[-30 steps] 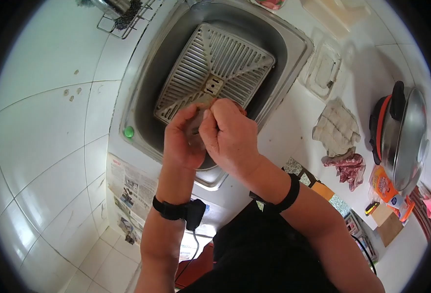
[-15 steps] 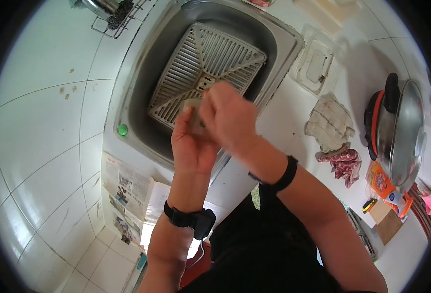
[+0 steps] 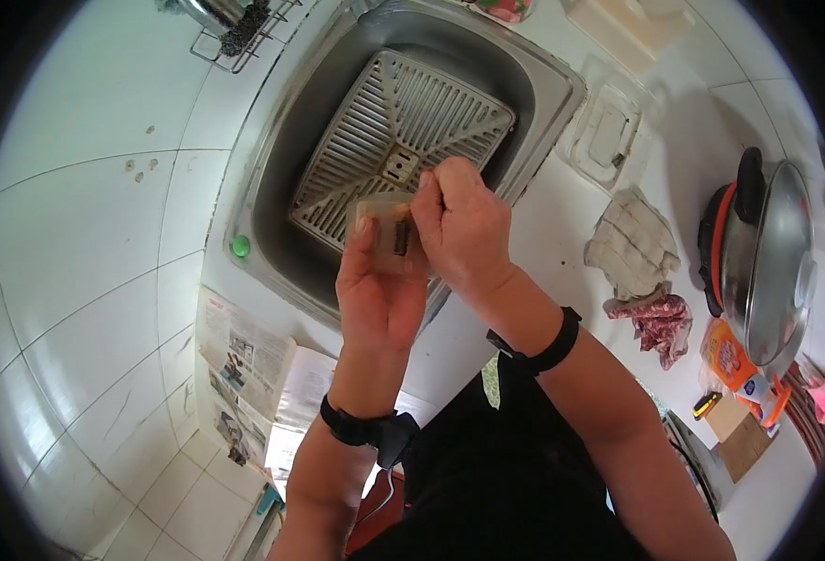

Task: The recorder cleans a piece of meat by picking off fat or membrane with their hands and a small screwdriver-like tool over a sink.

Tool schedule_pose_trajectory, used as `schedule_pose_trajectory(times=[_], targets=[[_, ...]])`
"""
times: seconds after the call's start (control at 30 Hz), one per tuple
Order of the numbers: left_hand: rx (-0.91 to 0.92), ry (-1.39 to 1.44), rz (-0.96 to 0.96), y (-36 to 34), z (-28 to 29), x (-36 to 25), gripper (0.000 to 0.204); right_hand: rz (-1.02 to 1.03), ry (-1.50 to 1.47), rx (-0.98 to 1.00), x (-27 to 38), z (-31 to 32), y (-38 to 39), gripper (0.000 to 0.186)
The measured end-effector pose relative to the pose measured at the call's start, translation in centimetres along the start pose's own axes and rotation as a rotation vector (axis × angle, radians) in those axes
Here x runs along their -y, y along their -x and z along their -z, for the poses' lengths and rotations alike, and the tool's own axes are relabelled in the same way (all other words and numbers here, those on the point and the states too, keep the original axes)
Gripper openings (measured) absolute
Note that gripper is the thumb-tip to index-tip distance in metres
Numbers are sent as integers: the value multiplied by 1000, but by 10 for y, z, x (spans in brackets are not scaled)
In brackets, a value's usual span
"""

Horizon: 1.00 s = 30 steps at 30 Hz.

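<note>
Though partly behind curled right fingers (image 3: 454, 182), any hold unclear, a cloudy container (image 3: 385, 230) gripped in half-hidden left fingers (image 3: 358, 251).

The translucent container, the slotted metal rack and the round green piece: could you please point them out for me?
Translucent container (image 3: 386, 222): head view, middle of its visible side.
Slotted metal rack (image 3: 400, 165): head view, on its central plate.
Round green piece (image 3: 241, 246): head view, middle of its top.
</note>
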<state>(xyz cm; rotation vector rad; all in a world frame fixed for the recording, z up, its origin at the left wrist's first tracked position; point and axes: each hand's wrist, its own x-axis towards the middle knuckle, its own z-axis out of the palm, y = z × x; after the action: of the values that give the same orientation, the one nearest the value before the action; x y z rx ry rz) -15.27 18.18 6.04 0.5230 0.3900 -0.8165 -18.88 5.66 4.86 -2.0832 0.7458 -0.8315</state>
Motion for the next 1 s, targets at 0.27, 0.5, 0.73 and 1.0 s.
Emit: schedule_pose_trajectory(times=[0.27,0.5,0.73,1.0], targets=[[-24,-230,-77,10,-13,5,41,143,43,33,12,1,-1,18],[-85,-257,-26,21,-15,6,43,519,62,136,20,-1,6,13],[87,-71,-6,17,-1,-8,43,316,3,189,30,-11,12,15],[-11,81,-192,12,-23,-28,52,-455,-564,180,23,10,7,25]])
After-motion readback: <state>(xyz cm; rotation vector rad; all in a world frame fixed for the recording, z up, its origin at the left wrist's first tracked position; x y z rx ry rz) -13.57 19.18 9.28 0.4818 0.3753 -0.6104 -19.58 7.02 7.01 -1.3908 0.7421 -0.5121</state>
